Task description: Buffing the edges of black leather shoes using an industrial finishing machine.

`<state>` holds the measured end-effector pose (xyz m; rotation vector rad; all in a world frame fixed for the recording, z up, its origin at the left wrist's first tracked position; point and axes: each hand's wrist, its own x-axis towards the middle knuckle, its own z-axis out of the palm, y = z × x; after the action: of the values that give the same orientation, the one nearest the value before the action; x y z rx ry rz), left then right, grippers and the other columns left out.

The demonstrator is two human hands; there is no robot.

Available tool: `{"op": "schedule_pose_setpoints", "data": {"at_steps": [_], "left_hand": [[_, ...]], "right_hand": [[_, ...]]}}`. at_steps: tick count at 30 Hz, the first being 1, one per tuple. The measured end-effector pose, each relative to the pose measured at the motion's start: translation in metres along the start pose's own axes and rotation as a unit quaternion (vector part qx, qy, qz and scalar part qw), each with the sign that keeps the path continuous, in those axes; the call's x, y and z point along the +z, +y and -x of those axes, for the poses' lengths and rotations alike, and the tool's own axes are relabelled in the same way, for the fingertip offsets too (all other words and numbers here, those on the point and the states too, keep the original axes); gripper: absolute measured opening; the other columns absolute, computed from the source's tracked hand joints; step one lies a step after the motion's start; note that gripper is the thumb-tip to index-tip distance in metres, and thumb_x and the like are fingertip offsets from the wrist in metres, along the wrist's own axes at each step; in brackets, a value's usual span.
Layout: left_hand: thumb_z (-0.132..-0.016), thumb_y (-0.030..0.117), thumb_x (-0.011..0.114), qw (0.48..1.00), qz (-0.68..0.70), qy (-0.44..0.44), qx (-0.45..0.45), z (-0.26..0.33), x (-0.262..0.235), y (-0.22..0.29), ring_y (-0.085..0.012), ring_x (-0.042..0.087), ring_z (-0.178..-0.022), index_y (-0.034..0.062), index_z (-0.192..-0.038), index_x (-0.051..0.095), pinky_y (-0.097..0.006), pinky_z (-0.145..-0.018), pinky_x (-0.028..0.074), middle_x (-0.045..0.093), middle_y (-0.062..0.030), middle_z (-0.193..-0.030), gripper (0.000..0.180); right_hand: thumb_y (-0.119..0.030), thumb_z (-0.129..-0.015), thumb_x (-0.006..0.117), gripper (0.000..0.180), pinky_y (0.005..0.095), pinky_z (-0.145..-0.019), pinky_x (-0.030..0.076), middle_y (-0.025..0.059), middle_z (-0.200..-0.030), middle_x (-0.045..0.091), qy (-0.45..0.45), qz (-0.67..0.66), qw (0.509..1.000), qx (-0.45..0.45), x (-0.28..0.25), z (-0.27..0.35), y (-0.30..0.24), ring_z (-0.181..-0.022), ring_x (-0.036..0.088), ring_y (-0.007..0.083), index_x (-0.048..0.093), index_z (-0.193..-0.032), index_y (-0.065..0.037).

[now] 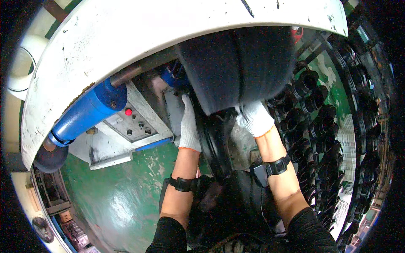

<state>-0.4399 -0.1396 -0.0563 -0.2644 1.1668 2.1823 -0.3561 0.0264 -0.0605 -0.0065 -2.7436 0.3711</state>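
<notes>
My left hand [189, 124], in a white knit glove, lies along the left side of a glossy black curved piece [213, 145]. Its thumb points up and the other fingers are mostly hidden. On the piece's far right end, my right hand [255, 119], gloved the same way, is closed with its fingertips out of sight. What kind of piece this is I cannot make out. Directly above it is a wide dark roller [240, 67], its surface smeared as if turning. The piece's upper end meets or nearly meets the roller's lower edge.
A white curved machine hood [168, 21] arches over the roller. To the left are a blue cylindrical housing [90, 109] and a control panel [137, 124] with a red button. Racks of black rounded parts [314, 122] stand close on the right. The floor [114, 202] is green.
</notes>
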Motion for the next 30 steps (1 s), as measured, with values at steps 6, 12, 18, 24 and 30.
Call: {"op": "schedule_pose_setpoints", "data": {"at_steps": [6,12,18,24,30], "left_hand": [[-0.097,0.048,0.038,0.970,-0.203,-0.091,0.096,0.026,0.018,0.003,-0.0274,0.050,-0.118,0.0049,-0.140,0.037,-0.037,-0.103,0.038,0.050,-0.0124,-0.134,0.060],[-0.090,0.032,0.057,0.753,-0.481,-0.108,0.436,0.008,0.014,-0.034,-0.0321,0.057,-0.109,0.0026,-0.136,0.042,-0.042,-0.096,0.044,0.054,-0.0176,-0.131,0.056],[-0.090,0.036,0.052,0.853,-0.391,-0.198,0.283,-0.105,-0.134,-0.097,-0.0283,0.062,-0.095,0.0067,-0.109,0.064,-0.039,-0.093,0.047,0.065,-0.0115,-0.110,0.037],[-0.093,0.049,0.040,0.951,0.219,-0.215,-0.045,-0.089,-0.051,-0.094,-0.0335,0.050,-0.115,0.0099,-0.131,0.048,-0.045,-0.103,0.039,0.053,-0.0122,-0.131,0.055],[-0.092,0.056,0.034,0.954,0.257,-0.150,0.040,-0.026,0.005,-0.024,-0.0340,0.045,-0.122,0.0134,-0.133,0.047,-0.052,-0.104,0.035,0.049,-0.0099,-0.136,0.061]], "right_hand": [[0.003,-0.072,0.047,0.040,0.0443,-0.099,0.038,0.0222,-0.115,0.058,0.067,0.008,0.997,0.047,-0.003,0.008,0.010,-0.109,0.050,0.0431,0.059,-0.110,0.000],[-0.001,-0.078,0.050,0.018,0.0419,-0.081,0.043,0.0215,-0.094,0.058,0.037,-0.072,0.993,0.090,-0.021,0.023,0.047,-0.090,0.053,0.0403,0.058,-0.094,0.000],[-0.001,-0.082,0.054,0.021,0.0332,-0.083,0.049,0.0188,-0.099,0.064,0.014,-0.395,0.918,0.027,-0.057,-0.007,0.005,-0.093,0.062,0.0315,0.061,-0.102,0.004],[-0.007,-0.083,0.056,0.025,0.0320,-0.083,0.048,0.0184,-0.099,0.064,0.014,-0.440,0.896,0.062,-0.052,0.019,0.039,-0.091,0.062,0.0298,0.060,-0.105,0.005],[-0.004,-0.077,0.055,0.020,0.0407,-0.072,0.052,0.0161,-0.089,0.066,0.101,0.154,0.975,-0.123,-0.033,0.020,0.013,-0.074,0.062,0.0306,0.066,-0.092,0.001]]}}
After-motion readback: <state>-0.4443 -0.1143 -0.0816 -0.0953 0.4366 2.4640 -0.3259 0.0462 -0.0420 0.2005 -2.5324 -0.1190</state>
